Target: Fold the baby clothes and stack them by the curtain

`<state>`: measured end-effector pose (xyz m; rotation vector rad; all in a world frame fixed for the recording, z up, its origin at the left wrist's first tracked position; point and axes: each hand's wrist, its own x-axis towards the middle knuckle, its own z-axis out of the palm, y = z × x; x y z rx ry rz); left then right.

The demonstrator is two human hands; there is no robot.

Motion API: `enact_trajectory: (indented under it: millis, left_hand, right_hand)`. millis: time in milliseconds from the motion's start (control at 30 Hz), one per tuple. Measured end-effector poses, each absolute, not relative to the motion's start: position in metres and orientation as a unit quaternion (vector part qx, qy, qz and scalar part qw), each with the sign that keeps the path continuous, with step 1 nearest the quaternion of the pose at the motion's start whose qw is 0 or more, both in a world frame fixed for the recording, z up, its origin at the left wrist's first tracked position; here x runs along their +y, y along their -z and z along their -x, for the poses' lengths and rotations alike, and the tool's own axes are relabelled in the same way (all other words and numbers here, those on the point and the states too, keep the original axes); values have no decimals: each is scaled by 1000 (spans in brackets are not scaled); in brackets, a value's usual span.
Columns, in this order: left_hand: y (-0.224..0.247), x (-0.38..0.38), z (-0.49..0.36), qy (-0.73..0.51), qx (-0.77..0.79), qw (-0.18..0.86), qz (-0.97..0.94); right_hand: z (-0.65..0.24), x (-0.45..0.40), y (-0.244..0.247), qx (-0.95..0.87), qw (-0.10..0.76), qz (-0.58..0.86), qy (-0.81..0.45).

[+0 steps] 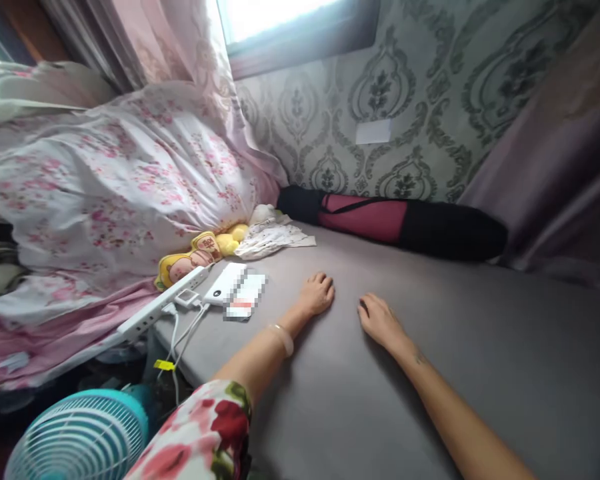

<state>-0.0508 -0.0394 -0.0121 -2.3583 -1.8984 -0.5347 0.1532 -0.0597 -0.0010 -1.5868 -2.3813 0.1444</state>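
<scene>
My left hand [319, 293] rests palm down on the grey sheet [340, 400], its fingers loosely spread and holding nothing. A pale bangle [285, 340] circles that wrist. A short gap away, my right hand [381, 320] lies on the same sheet with fingers bent a little and no object visible in it. A small dark patch shows between its thumb and fingers; I cannot tell what it is. Left of my left hand are a white power bank [226, 283] and a flat item blurred by pixels [247, 297].
A white power strip [163, 303] with plugs and cables overhangs the bed's left edge. Beside it lie yellow plush toys [200, 252] and a crumpled white cloth [275, 235]. A black and maroon long bag [390, 223] lies along the wall. A turquoise fan [80, 437] stands lower left.
</scene>
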Motion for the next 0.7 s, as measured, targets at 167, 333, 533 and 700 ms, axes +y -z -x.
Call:
enact_trajectory:
  millis: [167,333,533,700]
  left_hand:
    - [11,-38,52,174,-609,36,773]
    - [1,-19,75,182,-561,-57,805]
    - [-29,15,143,266,-662,-103,693]
    - [-51,31,219,280,-764,-21,581]
  right_hand:
    - [-152,-64,17,-822,177,541,-9]
    - [-151,-67,27,-812,229,536,21]
    - [-150,-67,29,-807,242,538,33]
    - [-149,-68,28,-807,237,539,39]
